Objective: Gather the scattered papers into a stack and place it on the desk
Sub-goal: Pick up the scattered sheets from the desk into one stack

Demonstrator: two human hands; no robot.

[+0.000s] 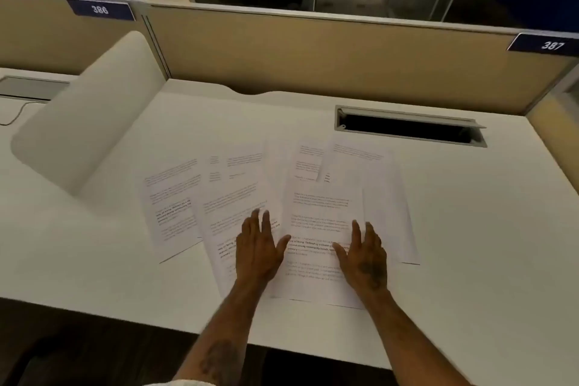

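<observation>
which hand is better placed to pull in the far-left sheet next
Left, probably. The left hand lies flat on the sheet next to the far-left sheet. The right hand rests on the middle sheet, farther away, and would have to cross over.

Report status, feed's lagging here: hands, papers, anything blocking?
Left hand and right hand open, flat on papers. White printed sheets fanned out, unstacked. White desk otherwise unobstructed.

Overlapping papers lie on the desk, before the cable slot.
</observation>
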